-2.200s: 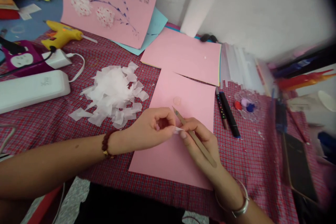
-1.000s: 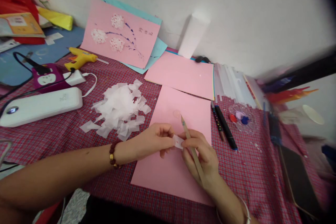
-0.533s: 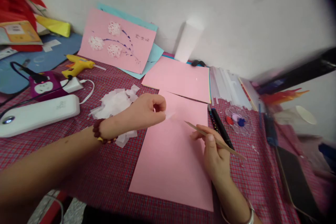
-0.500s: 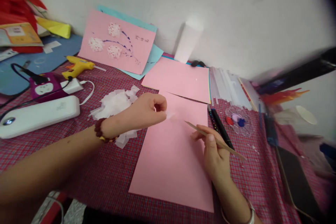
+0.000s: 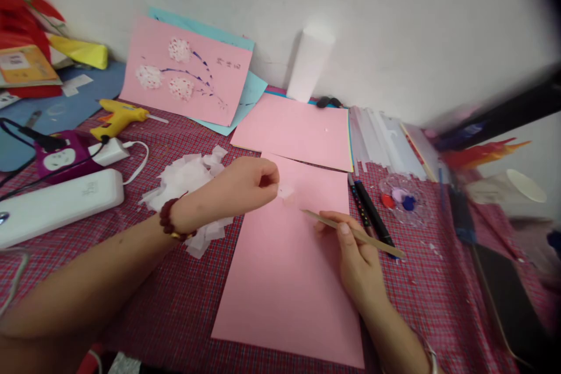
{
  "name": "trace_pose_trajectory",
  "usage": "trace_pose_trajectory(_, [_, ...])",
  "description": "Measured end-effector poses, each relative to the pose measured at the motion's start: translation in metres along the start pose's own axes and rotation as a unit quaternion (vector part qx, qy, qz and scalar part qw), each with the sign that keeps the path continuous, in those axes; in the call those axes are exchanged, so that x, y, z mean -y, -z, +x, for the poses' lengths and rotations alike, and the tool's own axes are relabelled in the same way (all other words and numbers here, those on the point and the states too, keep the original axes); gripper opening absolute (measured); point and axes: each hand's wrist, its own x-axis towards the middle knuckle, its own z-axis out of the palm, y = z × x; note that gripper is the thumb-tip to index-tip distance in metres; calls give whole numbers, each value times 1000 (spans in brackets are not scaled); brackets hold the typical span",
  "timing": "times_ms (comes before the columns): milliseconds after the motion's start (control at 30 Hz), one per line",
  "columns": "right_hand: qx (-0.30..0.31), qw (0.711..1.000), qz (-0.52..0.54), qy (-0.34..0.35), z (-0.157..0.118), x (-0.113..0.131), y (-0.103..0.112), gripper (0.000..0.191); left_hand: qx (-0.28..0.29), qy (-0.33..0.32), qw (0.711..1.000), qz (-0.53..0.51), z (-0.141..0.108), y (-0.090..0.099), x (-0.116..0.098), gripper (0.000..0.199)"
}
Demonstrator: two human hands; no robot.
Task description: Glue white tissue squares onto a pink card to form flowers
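Observation:
Above the pink sheet (image 5: 289,280), my left hand (image 5: 256,186) is closed in a pinch at a small, thin white paper piece (image 5: 286,191), which pokes out past the fingertips. My right hand (image 5: 357,260) grips a slim wooden stick (image 5: 380,243). Its pointed end faces left, close to the paper piece; I cannot tell whether they touch. Under and behind my left wrist lies a loose pile of white paper squares (image 5: 184,178), partly hidden by the arm.
Pink picture with white flowers (image 5: 193,76) leans on the wall. Left: yellow glue gun (image 5: 118,118), purple socket block (image 5: 65,158), white power bank (image 5: 65,207). Right: black marker (image 5: 372,213), clear paint palette (image 5: 402,201), paper cup (image 5: 526,187). Behind: pink sheets (image 5: 298,128), white box (image 5: 310,64).
The view has shifted slightly. Both hands keep their grips, and the white paper piece shows more clearly beyond my left fingertips. The stick is now a little flatter.

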Motion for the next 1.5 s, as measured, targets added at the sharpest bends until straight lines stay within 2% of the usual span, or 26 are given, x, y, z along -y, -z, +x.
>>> trace_pose_trajectory(133, [7,1000,-15,4,0,0,1,25,-80,-33,988,130,2,-8,7,17])
trace_pose_trajectory(233, [14,1000,-13,5,0,0,0,25,-152,-87,950,260,5,-22,15,22])
trace_pose_trajectory(267, [15,1000,-13,6,0,-1,-1,25,-158,-107,935,300,7,-27,18,23])
trace_pose_trajectory(333, [10,1000,-12,7,1,-1,-2,24,-130,-139,919,345,10,-36,23,21])
trace_pose_trajectory(467, [13,1000,-5,2,0,-2,-4,24,-27,-148,938,312,15,-46,26,19])
trace_pose_trajectory(567, [13,1000,7,-5,-1,-2,-3,23,3,-130,954,271,15,-46,27,20])
trace_pose_trajectory(733, [-30,997,58,-31,9,4,8,19,5,-135,963,231,15,-44,33,22])
trace_pose_trajectory(833, [-29,995,82,-47,27,15,11,19,10,-145,963,226,17,-45,35,24])
trace_pose_trajectory(933, [-18,992,105,-70,51,23,3,21,13,-147,965,217,18,-46,36,25])
trace_pose_trajectory(1067, [-20,987,135,-81,76,13,-14,25,16,-152,966,207,17,-47,37,25])
trace_pose_trajectory(1233, [-31,987,145,-54,84,-7,-22,21,-1,-174,967,188,16,-53,43,27])
trace_pose_trajectory(1500, [6,998,58,-30,91,-3,-22,17,-8,-181,968,172,17,-54,45,23])
